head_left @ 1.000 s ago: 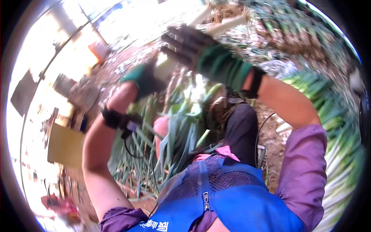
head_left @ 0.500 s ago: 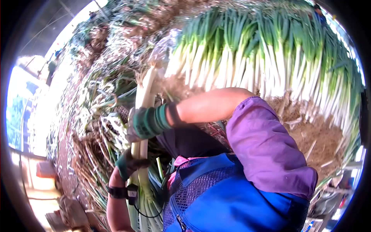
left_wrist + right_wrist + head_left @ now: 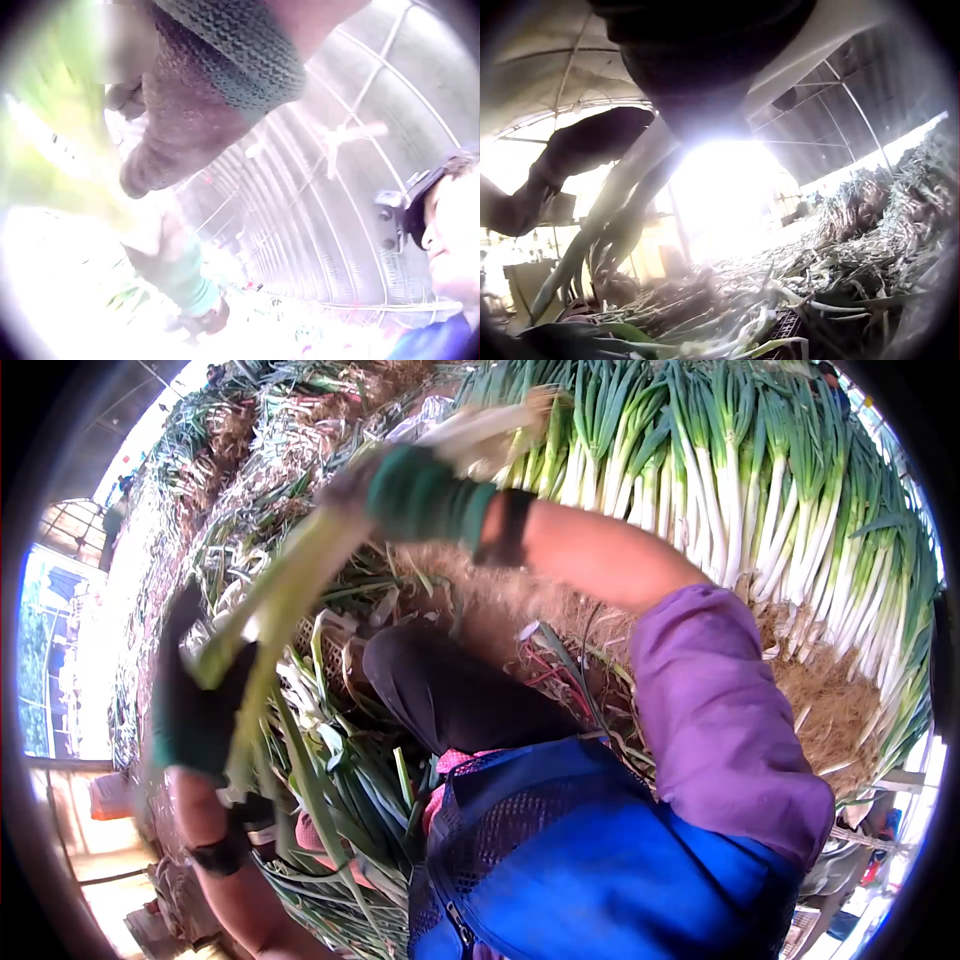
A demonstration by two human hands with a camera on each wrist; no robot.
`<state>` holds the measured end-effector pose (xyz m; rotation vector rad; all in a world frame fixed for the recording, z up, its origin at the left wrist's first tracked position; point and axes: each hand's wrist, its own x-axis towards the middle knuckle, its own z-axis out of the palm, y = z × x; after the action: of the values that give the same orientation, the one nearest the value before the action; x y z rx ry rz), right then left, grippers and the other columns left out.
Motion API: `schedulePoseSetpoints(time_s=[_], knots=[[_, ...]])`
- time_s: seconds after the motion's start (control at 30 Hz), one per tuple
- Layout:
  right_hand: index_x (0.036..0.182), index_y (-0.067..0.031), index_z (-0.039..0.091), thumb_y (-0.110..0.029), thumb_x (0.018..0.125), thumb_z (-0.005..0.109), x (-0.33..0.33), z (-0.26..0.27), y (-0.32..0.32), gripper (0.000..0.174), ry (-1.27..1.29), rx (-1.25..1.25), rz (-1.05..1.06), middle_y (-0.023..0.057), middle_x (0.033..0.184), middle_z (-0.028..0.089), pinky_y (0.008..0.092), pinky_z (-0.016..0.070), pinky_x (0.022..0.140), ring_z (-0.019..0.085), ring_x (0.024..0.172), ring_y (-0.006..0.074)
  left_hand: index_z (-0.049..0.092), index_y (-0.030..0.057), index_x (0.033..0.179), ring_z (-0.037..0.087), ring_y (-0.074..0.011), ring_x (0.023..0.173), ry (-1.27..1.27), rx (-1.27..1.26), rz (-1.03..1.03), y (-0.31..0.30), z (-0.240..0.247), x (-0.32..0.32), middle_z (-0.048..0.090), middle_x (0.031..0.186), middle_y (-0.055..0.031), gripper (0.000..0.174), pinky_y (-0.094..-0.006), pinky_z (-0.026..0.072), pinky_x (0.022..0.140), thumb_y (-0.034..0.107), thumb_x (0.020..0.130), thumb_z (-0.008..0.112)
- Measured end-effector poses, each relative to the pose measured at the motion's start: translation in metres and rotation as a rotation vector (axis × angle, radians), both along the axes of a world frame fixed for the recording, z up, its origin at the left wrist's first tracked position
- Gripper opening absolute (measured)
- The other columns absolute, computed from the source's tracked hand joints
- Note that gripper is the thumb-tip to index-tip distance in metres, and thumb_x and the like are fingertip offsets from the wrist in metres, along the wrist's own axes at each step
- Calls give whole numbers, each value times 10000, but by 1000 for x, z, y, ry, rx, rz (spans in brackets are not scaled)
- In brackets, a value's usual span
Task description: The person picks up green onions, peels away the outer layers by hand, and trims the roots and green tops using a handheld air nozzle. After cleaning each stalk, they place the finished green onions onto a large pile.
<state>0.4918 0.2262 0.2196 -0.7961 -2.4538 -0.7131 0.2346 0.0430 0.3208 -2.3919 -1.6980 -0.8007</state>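
Observation:
My gloved right hand grips a couple of leeks around the stems, lifted over my knee. Their white root ends point up and right, blurred, and the green leaves slant down to the left. My gloved left hand is beside those leaves, thumb and fingers spread apart around them. In the left wrist view the left glove stands close to the blurred green leaves. The right wrist view shows the right hand dark at the top, the leeks hanging below it and the left hand at the left.
Cleaned leeks lie in a long row at the back right, roots toward me. Loose leaves and untrimmed leeks are heaped by my legs. A dark crate shows among the scraps. Further piles stand at the far left.
My view has swung round toward the leek row. Since half a second ago, the right hand has raised the leeks up and tilted them right; the left hand has released the stems and moved left.

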Motion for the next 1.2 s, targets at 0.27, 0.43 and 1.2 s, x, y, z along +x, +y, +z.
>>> schedulePoseSetpoints(time_s=[0.27, 0.43, 1.2], knots=[[1049, -128, 625, -310, 791, 736, 144, 3, 64, 334, 1062, -480, -556, 103, 841, 664, 411, 543, 671, 658, 755, 274, 448, 16, 1407, 481, -232, 1297, -288, -204, 227, -2, -41, -88, 515, 1398, -150, 568, -362, 365, 1111, 45, 884, 669], [981, 98, 656, -266, 777, 720, 201, -142, 200, 422, 1497, -704, -542, 95, 897, 698, 332, 522, 718, 651, 778, 199, 437, 19, 1397, 509, -269, 1253, -1099, -747, 416, -4, -166, -123, 497, 1394, -172, 571, -366, 444, 1056, 67, 886, 687], [1254, -9, 533, -489, 870, 635, 205, -382, 282, 623, 1421, -1409, -1304, 191, 921, 639, 454, 501, 522, 570, 510, 274, 516, -9, 1306, 579, -168, 1054, -1119, -978, 727, -12, -288, -115, 615, 1161, -84, 460, -298, 454, 943, 128, 902, 685]])
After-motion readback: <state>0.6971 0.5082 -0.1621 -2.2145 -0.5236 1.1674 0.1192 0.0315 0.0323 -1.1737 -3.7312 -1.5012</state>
